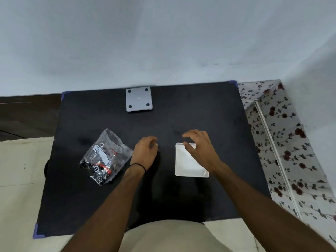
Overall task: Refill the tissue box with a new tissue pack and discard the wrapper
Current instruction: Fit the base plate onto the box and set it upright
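A crumpled clear plastic wrapper (105, 157) with black, red and white print lies on the black table (200, 115), left of centre. A white square stack of tissues (187, 164) lies flat at centre right. My right hand (198, 148) hovers over its far edge, fingers spread and holding nothing. My left hand (145, 153) rests between the wrapper and the tissues, its fingers curled loosely with nothing visible in them. A grey square piece (139, 99) with dark round feet at its corners, the tissue box's underside or base, sits at the table's far edge.
A white wall stands right behind the table. A floral-patterned cloth surface (283, 142) lies to the right, and pale floor tiles (21, 170) show to the left. The table's corners carry purple tape.
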